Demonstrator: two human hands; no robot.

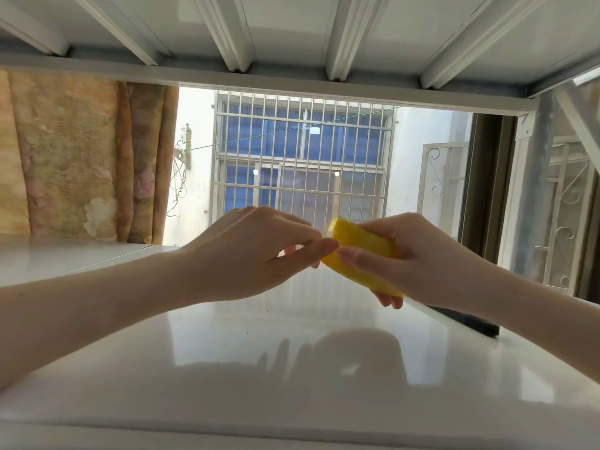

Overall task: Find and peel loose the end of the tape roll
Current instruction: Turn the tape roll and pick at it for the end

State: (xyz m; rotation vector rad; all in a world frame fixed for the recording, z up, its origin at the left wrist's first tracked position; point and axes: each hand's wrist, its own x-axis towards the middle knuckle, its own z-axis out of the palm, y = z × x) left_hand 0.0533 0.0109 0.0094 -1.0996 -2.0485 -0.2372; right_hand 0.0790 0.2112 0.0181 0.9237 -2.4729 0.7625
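Glossy white bench fills the lower part of the frame, smooth enough to mirror the dim shapes of both hands. Above it, just right of centre, a yellow tape roll is held in the air, seen almost edge-on as a flat, shiny band slanting from upper left to lower right. Right hand grips the roll, thumb lying across its near face and fingers curled round the lower edge. Left hand reaches in from the left, thumb and fingertips pinched narrow at the roll's upper left end; whether a loose tape end is between them cannot be told. At the right edge of the bench lies a dark flat object. Upper left hangs a floral curtain; centre background shows a barred window.
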